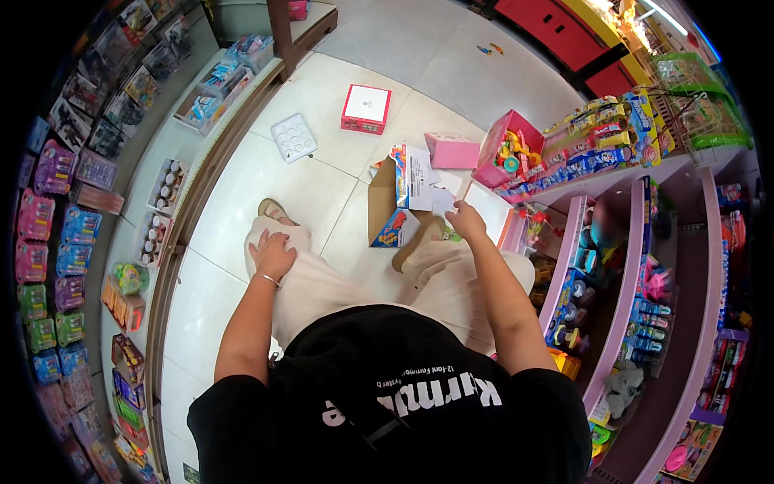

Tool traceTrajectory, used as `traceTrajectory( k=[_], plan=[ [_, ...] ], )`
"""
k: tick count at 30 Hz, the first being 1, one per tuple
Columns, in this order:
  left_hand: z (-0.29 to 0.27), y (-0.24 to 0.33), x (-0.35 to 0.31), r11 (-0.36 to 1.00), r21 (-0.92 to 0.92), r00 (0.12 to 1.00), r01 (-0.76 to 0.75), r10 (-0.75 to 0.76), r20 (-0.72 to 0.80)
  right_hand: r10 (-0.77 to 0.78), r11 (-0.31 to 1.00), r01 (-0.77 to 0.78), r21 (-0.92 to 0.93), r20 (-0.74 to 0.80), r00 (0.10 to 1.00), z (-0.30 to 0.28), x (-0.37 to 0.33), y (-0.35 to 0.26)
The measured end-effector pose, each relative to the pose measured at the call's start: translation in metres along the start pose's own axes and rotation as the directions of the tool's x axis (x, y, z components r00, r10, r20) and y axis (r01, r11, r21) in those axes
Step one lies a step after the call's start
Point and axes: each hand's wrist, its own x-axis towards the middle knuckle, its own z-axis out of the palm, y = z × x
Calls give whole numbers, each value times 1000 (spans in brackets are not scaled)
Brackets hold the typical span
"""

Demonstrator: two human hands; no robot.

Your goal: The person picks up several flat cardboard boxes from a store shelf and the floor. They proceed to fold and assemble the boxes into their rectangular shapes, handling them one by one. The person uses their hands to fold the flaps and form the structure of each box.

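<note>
My left hand (272,253) rests on my left knee with its fingers spread, holding nothing. My right hand (466,221) reaches forward over my right leg, its fingers closed at the end of a thin pale strip (463,189). Whether it grips that strip or something smaller, I cannot make out. Left of this hand, an open cardboard carton (382,202) with colourful printed sides stands on the floor between my feet. Beyond the hand are a closed pink box (453,152) and an open pink box (488,152) of small colourful toys.
A red-and-white box (366,109) and a white tray with round hollows (293,138) lie on the floor ahead. Shelves of packaged goods (81,242) run along my left. Pink-edged shelves (629,298) full of toys stand close on my right, with a green basket (703,101) beyond.
</note>
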Motion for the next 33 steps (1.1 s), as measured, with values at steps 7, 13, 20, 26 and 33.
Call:
traceTrajectory(
  k=[7,13,20,26,33],
  plan=[
    [-4,4,5,994,107,999,11,-16,43,-67,994,60,90,75,995,13,11,-11],
    [-12,9,20,997,67,998,-30,26,52,-80,990,63,122,138,987,25,65,-11],
    [-5,-20,39,1000,-24,999,8,-8,-32,-4,995,-24,98,278,961,66,148,-11],
    [-4,-41,71,942,-331,991,50,-88,-101,-89,996,74,56,332,939,98,234,-37],
    [-19,-18,102,962,-265,990,73,-103,-102,-183,982,187,17,321,929,168,325,-127]
  ],
)
